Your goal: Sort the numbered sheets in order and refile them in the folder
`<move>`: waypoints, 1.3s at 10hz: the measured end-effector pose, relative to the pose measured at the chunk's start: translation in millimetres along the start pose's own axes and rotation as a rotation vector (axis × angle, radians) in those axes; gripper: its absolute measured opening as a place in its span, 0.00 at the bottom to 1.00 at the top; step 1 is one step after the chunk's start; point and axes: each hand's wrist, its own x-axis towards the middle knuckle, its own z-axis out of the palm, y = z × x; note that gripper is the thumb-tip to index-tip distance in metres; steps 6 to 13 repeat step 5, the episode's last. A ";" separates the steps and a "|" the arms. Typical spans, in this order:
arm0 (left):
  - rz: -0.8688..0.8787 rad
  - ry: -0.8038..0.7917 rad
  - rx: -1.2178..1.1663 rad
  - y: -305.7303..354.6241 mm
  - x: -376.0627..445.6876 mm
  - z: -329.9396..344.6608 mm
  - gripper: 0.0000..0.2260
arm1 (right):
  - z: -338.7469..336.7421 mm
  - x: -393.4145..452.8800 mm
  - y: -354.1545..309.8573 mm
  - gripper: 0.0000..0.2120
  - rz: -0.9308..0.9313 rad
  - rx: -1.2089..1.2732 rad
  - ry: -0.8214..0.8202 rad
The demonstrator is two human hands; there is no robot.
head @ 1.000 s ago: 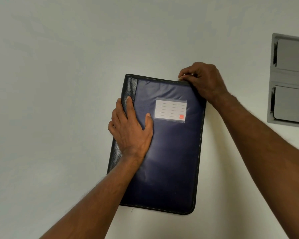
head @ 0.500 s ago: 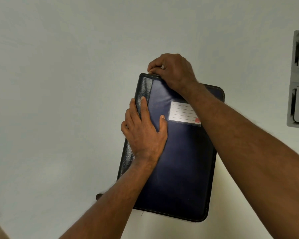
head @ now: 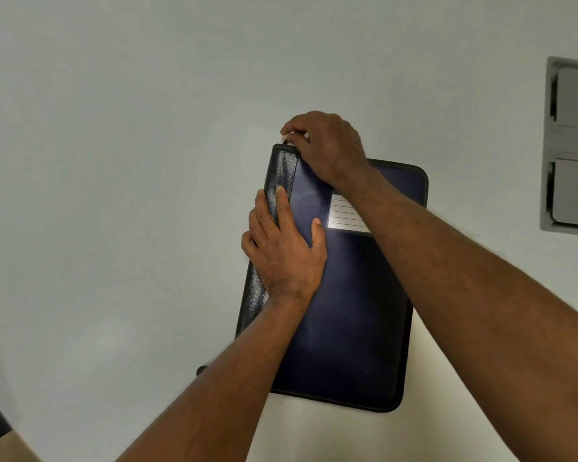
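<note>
A dark blue folder point(head: 347, 311) lies closed and flat on the pale surface point(head: 114, 195), its black spine on the left side and its long edges running away from the person. On its cover there is a white lined label point(head: 346, 216), partly hidden by the right forearm.

The left hand point(head: 282, 248) rests flat on the folder near the spine. Its grip is released: the fingers are straight and close together, they lie over the black spine strip, and the thumb is spread out onto the blue cover.

The right hand point(head: 327, 145) is at the far left corner of the folder. Its fingers are curled and the fingertips pinch something small and light-coloured at the top edge, probably a zipper pull; it is too small to tell surely.

At the right edge a grey recessed panel point(head: 571, 145) sits in the surface, well apart from the folder.
</note>
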 end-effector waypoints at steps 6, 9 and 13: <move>0.302 -0.148 -0.026 -32.7 -18.3 -76.2 0.33 | -26.6 -166.5 -17.4 0.30 0.196 -0.127 0.210; 0.302 -0.148 -0.026 -32.7 -18.3 -76.2 0.33 | -26.6 -166.5 -17.4 0.30 0.196 -0.127 0.210; 0.302 -0.148 -0.026 -32.7 -18.3 -76.2 0.33 | -26.6 -166.5 -17.4 0.30 0.196 -0.127 0.210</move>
